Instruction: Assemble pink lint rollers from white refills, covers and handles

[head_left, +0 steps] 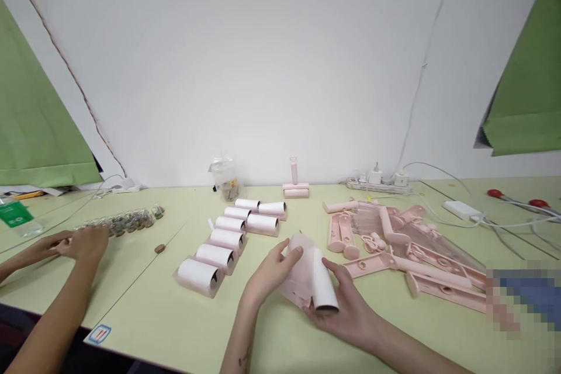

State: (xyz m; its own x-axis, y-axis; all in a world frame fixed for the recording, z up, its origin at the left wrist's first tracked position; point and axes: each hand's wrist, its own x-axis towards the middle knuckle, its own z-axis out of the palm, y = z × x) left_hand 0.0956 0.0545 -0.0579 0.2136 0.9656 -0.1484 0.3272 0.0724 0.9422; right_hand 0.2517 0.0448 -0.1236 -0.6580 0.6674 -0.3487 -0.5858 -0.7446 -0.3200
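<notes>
My right hand cradles a white paper roll from below, its open end facing me. A thin pink sleeve partly covers the roll, and my left hand pinches the sleeve's upper edge. Both hands hover just above the pale green table near its front edge. To the left lies a row of several wrapped white rolls. To the right sits a heap of pink plastic handle parts.
Another person's two hands work at the far left beside a row of small glass jars. A clear bag, an upright pink roller, a power strip with cables and red-tipped tools line the back.
</notes>
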